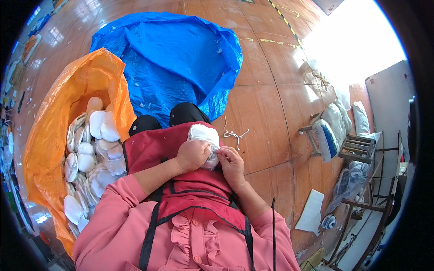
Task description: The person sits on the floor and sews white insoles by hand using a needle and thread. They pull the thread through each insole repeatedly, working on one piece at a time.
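Note:
A white, rounded, padded cloth piece [202,132] lies on the dark red apron [149,149] in my lap. My left hand [193,155] is closed around its left side, and its fingers hide part of the piece. At the piece's right edge, the thumb and fingertips of my right hand [232,163] are pinched together. Whatever they pinch is too small to make out. Between the two hands a greyish, sheer-looking part of the piece [210,158] shows.
To my left, an open orange bag [45,149] holds several white padded pieces [86,161]. A blue sheet-like bag [167,58] spreads ahead of my knees. White cord [236,135] lies on the tiled floor [257,113]. At right are a wooden stool [357,149] and stuffed white sacks [326,137].

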A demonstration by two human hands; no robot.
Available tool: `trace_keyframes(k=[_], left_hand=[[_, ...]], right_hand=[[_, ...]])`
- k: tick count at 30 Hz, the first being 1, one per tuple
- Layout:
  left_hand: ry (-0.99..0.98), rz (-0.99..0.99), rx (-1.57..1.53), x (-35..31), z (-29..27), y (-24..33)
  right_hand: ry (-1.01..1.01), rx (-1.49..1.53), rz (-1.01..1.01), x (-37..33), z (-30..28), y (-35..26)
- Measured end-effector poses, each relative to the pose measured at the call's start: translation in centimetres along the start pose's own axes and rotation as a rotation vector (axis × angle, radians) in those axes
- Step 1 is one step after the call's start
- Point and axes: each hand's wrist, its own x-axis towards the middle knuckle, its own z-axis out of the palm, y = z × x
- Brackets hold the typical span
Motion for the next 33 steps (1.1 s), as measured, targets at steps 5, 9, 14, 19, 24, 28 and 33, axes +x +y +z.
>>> trace_keyframes(k=[5, 9, 14, 19, 24, 28, 33], left_hand=[[0.007, -0.138, 0.062, 0.3, 0.0, 2.0], [-0.026, -0.16, 0.083, 0.9, 0.6, 2.3], [-0.098, -0.167, 0.127, 1.0, 0.3, 4.1], [-0.109, -0.099, 0.173, 0.5, 1.1, 3.8], [-0.125, -0.06, 0.2, 1.0, 1.9, 3.8], [-0.1, -0.055, 0.176, 0.8, 2.0, 3.7], [-0.08, -0.075, 0.151, 0.6, 1.4, 3.8]], right_hand=[[-0.126, -0.254, 0.011, -0.4, -0.8, -0.7], [-0.288, -0.593, -0.042, -1.1, -1.3, -2.3], [-0.36, -0.653, 0.09, -1.6, -0.8, -2.4], [-0.571, -0.655, 0.362, -0.6, -1.8, -4.8], [-0.543, -0.578, 0.387, -0.2, -1.1, -3.5], [-0.382, -0.083, 0.147, -0.4, -0.2, 0.1], [-0.478, 0.372, 0.352, 0.2, -1.4, -1.4]])
